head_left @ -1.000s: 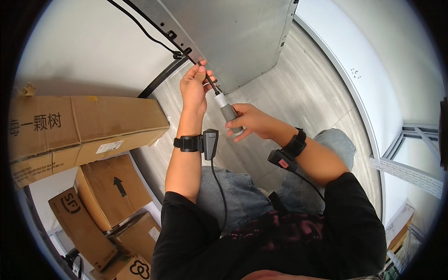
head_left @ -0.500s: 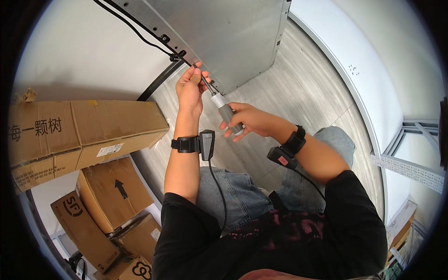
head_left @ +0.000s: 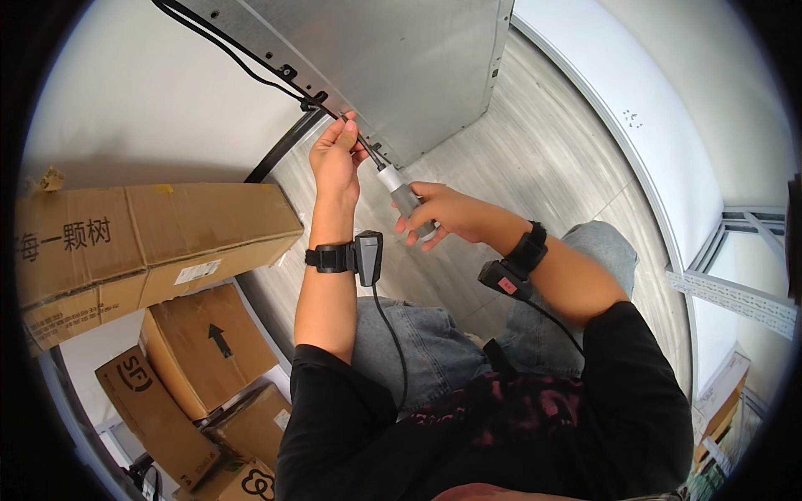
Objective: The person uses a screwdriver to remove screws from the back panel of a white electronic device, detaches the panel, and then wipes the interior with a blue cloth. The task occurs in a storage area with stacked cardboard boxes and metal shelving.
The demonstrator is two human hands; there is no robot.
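Note:
My right hand (head_left: 444,214) is wrapped round the grey handle of a screwdriver (head_left: 406,200) with a white collar. The dark shaft slants up and left from it to my left hand (head_left: 336,160). There, my left thumb and fingers pinch around the shaft close to its tip, beside the lower edge of a grey metal cabinet (head_left: 409,75). Whether the tip touches a screw, or a screw sits on it, is too small to tell. Small black fittings and holes line the cabinet's edge.
A black cable (head_left: 242,60) runs along the cabinet's edge. On the left lies a long cardboard box (head_left: 213,219), with several more boxes such as the one with an arrow (head_left: 238,334) below. Small dark pieces (head_left: 632,118) lie on a white surface at the right, above a perforated metal frame (head_left: 735,301).
The view has shifted very slightly. Both hands and the screwdriver keep nearly the same pose against the cabinet edge.

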